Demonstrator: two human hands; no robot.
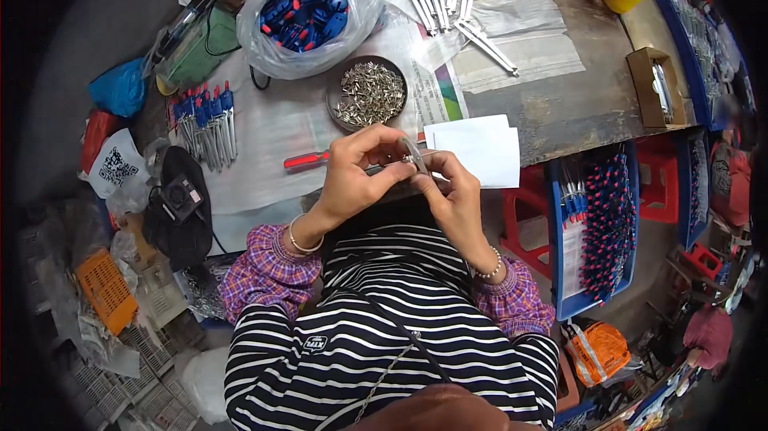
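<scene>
In front of my chest, my left hand [358, 173] and my right hand [453, 189] come together on a slim grey metal strip [414, 154]. Thumb and fingers of each hand pinch it, and it stands tilted between them. A small shiny bit shows by my left fingertips, too small to name. Just beyond my hands sits a dark round bowl [330, 108] of small silver fasteners [370, 93]. Beside my left hand lies a screwdriver with a red handle [304, 160], its shaft partly hidden behind that hand. White paper sheets [484, 151] lie by my right hand.
A clear plastic bag [370, 27] holds blue and red plastic parts. Finished-looking blue-handled tools [204, 123] lie in rows at left. Metal strips [486, 45] rest at the far side. A blue tray [568, 271] of blue-handled pieces and red stools [526, 227] stand at right.
</scene>
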